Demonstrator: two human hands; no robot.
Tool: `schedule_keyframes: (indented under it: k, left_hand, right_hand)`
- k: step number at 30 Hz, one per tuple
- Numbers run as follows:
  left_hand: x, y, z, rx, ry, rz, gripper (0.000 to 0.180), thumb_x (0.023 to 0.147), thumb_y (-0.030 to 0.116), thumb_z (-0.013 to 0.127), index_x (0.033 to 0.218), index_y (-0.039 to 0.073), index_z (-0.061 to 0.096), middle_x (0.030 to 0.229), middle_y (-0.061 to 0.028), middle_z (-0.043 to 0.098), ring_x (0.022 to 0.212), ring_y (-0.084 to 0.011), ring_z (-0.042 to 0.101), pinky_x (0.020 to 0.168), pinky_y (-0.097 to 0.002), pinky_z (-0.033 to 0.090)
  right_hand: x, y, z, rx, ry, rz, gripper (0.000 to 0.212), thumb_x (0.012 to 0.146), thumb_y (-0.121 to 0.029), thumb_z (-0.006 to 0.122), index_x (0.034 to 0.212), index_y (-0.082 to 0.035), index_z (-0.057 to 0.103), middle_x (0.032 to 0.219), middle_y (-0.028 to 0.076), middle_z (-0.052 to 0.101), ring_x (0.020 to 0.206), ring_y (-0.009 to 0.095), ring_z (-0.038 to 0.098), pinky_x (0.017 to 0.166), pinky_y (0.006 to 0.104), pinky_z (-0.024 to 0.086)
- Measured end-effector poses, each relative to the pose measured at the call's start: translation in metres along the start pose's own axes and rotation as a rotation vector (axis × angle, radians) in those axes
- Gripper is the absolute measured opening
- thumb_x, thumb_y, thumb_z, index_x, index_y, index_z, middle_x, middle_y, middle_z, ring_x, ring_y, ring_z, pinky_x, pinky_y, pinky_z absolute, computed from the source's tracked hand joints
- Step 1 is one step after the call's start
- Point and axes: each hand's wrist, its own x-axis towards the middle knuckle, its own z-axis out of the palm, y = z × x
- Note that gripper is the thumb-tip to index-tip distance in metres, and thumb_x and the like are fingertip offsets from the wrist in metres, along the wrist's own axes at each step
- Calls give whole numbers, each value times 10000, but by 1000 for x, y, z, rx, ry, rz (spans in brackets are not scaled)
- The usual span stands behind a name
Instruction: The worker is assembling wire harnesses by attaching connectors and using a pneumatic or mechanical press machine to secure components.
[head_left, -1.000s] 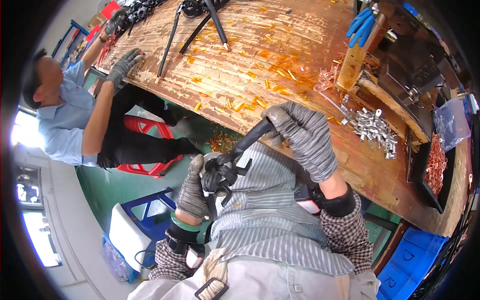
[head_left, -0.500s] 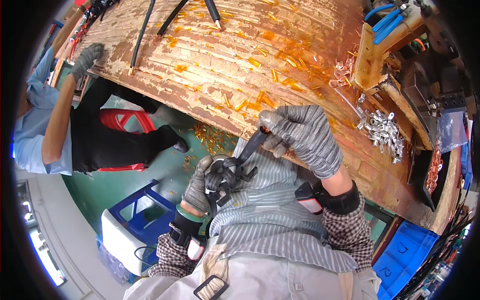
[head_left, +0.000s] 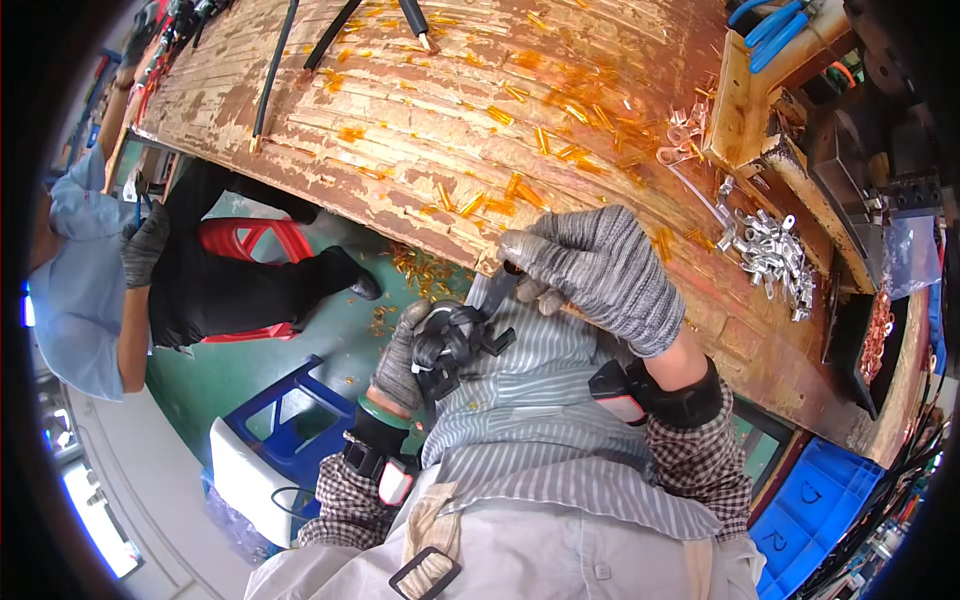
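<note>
My left hand (head_left: 400, 358), in a grey knitted glove, is closed round a bundle of thick black cable (head_left: 447, 338) with dark fittings on it. From this bundle a short black length (head_left: 497, 292) rises toward my right hand (head_left: 592, 268), gloved alike. There the fingers pinch the upper end, where a dark round opening shows; the fingertips partly cover it. Both hands are above my striped apron (head_left: 560, 400), at the near edge of the worn wooden bench (head_left: 420, 120).
Amber tube pieces (head_left: 545, 140) litter the bench, with silver lugs (head_left: 775, 255) in a heap at right and copper lugs (head_left: 682, 135) beyond. Three black cable ends lie at the far side. A blue stool (head_left: 290, 420) stands at left; a co-worker (head_left: 85, 270) sits past it.
My right hand has shifted slightly left, and the cable end has tipped with it. The co-worker's gloved hand has come off the bench edge and now holds a small tool with a blue handle.
</note>
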Motion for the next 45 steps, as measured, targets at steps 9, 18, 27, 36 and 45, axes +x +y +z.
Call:
schedule_keyframes:
  k: [9, 18, 27, 36, 45]
  left_hand:
    - [12, 1, -6, -64, 9, -60, 353, 853, 329, 489, 1009, 20, 563, 894, -85, 631, 762, -169, 621, 691, -272, 521]
    - [-7, -1, 1, 87, 107, 159, 378, 798, 380, 534, 975, 51, 585, 832, -47, 631, 675, -138, 603, 606, -242, 506]
    - [-21, -5, -2, 52, 163, 296, 377, 756, 387, 598, 972, 79, 571, 846, -45, 612, 745, -148, 609, 667, -291, 526]
    - [-30, 2, -15, 80, -123, 223, 549, 762, 389, 595, 1134, -2, 493, 1019, -124, 581, 931, -232, 577, 873, -354, 457]
    - [-25, 3, -13, 235, -149, 405, 517, 687, 297, 696, 1081, 15, 516, 977, -100, 549, 865, -197, 535, 853, -372, 429]
  right_hand:
    - [-2, -2, -2, -101, -61, -45, 301, 809, -297, 608, 808, 0, 662, 579, 52, 595, 534, 82, 523, 541, 249, 435]
    - [-4, -3, -6, -40, -146, 1, 291, 845, -276, 559, 925, -8, 639, 681, 58, 642, 628, 96, 595, 614, 235, 467]
    - [1, 9, -5, 29, -150, -125, 291, 876, -213, 508, 1055, 6, 577, 773, 68, 650, 710, 103, 622, 657, 229, 475]
    - [-1, 7, -6, 55, -151, -91, 276, 879, -187, 499, 1078, -10, 571, 776, 62, 641, 693, 103, 613, 659, 239, 479]
    - [0, 12, -8, 16, -161, -174, 254, 864, -157, 505, 1076, -39, 577, 767, 68, 638, 713, 130, 605, 694, 262, 471]
